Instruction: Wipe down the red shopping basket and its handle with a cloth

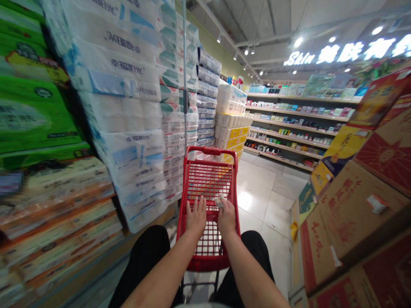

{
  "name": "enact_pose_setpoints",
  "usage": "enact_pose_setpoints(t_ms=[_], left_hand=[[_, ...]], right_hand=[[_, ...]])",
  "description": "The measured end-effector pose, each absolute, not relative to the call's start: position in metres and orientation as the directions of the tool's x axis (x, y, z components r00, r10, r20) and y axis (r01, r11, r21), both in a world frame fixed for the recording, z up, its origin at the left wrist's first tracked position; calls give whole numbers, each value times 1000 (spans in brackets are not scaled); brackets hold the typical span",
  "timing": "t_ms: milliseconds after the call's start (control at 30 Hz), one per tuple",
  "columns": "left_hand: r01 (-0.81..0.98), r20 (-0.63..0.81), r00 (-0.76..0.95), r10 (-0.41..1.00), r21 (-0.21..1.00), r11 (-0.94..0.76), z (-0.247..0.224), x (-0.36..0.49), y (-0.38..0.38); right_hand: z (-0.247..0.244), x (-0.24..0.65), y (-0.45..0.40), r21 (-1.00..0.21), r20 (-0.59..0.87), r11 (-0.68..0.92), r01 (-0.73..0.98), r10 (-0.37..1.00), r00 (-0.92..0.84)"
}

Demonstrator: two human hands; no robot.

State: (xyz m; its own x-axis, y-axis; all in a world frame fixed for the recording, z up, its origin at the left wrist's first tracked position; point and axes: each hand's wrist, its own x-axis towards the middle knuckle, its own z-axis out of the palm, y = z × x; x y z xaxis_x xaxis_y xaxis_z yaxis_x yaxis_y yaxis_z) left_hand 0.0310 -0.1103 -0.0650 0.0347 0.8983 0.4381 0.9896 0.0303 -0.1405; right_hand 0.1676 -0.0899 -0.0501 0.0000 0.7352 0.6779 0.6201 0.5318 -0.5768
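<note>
Right hand pinches what looks like cloth, left hand splayed, a "Skin" sign beyond.

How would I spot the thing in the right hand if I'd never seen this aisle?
Find the red gridded frame at bottom centre, between two black-trousered legs. Over its right side, the right hand pinches a small crumpled wad, perhaps tissue or cloth. Its pale, bunched shape sets it apart from the red frame around it and from the spread left hand.
</note>
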Motion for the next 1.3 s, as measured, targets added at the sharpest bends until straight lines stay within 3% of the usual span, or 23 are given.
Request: enact_pose_setpoints(t_ms=[100,233,300,467,633,733,867,1067,1200,1300], left_hand=[[990,437,32,899,-139,33,-67,31,-110],[990,441,28,897,-137,37,-69,31,-109],[990,431,27,902,-135,35,-69,31,-108],[991,411,11,912,-127,45,-68,31,-110],[989,409,11,912,-137,49,-67,32,-111],[990,404,9,915,-135,50,-68,32,-110],[990,413,-1,911,-127,59,-70,32,-108],[987,410,11,912,-148,54,-71,25,-109],[986,415,0,910,-153,70,-69,21,-113],[985,420,-14,907,-151,85,-66,23,-115]], right_hand=[[-49,168,-90,-604,672,501,620,738,59],[-47,160,-98,-531,655,612,585,735,-174],[-47,157,-102,-527,607,595,607,763,-221],[-54,157,-102,-555,555,533,639,809,-193],[-59,162,-92,-587,670,669,456,717,-189],[-53,163,-85,-666,668,642,380,740,-80],[-42,155,-80,-687,647,530,497,758,86],[-38,139,-86,-461,634,628,627,727,-263],[-41,144,-87,-539,629,451,711,777,-16],[-42,147,-90,-496,656,522,693,749,-94]])
